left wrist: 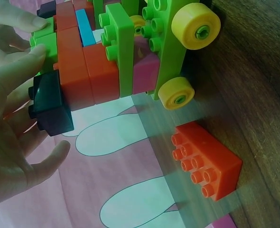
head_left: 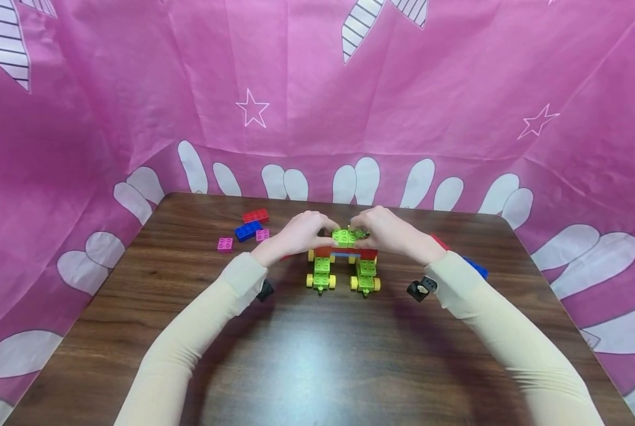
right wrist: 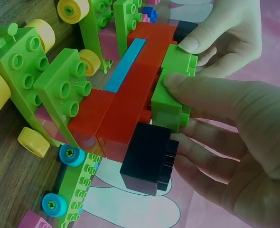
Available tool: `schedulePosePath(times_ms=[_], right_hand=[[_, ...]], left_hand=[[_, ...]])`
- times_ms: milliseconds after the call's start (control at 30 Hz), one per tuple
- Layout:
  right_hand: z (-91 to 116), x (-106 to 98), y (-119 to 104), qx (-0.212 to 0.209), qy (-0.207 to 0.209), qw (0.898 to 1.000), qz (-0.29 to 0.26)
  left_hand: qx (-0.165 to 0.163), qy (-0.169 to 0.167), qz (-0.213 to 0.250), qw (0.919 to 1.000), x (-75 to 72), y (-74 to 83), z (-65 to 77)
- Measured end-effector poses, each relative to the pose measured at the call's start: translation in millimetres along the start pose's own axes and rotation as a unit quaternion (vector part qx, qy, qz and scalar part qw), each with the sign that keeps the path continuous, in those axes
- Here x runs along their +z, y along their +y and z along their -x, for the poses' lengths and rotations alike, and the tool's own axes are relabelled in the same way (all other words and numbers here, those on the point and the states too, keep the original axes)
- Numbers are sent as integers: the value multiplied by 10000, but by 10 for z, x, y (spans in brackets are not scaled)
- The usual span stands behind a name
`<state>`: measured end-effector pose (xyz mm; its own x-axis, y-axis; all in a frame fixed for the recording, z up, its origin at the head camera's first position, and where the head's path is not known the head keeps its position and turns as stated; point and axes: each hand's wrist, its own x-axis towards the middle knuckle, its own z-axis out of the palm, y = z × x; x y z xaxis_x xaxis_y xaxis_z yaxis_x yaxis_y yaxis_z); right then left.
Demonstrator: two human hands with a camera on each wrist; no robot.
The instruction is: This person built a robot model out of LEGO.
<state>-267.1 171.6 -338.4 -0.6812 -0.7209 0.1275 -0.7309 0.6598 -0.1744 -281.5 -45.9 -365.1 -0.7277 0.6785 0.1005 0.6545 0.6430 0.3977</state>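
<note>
A toy of building bricks stands on the table. Its red bricks (right wrist: 137, 90) form a beam with a blue strip (right wrist: 125, 66) on it, carried by green wheeled bases (head_left: 320, 280) with yellow wheels (left wrist: 196, 26). Light green bricks (head_left: 344, 238) lie along the top, and a black brick (right wrist: 147, 156) sits at one end. My left hand (head_left: 304, 232) pinches the green bricks from the left, its thumb on their near side. From the other side my right hand (head_left: 388, 232) pinches the green bricks too, fingers behind them. The far fingertips are partly hidden.
Left of the toy lie a red brick (head_left: 256, 216), a blue brick (head_left: 249, 231) and pink bricks (head_left: 224, 244). Another blue brick (head_left: 476, 267) is partly behind the right forearm. A green base with blue wheels (right wrist: 80, 187) stands beside the toy. Pink cloth (head_left: 307, 106) surrounds the table.
</note>
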Motion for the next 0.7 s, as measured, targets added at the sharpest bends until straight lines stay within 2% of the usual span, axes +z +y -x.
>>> schedulePosePath(times_ms=[700], right_hand=[[6,12,49,153,41,9993,-334]], left_hand=[[76,19,23,10000,6,5,4]])
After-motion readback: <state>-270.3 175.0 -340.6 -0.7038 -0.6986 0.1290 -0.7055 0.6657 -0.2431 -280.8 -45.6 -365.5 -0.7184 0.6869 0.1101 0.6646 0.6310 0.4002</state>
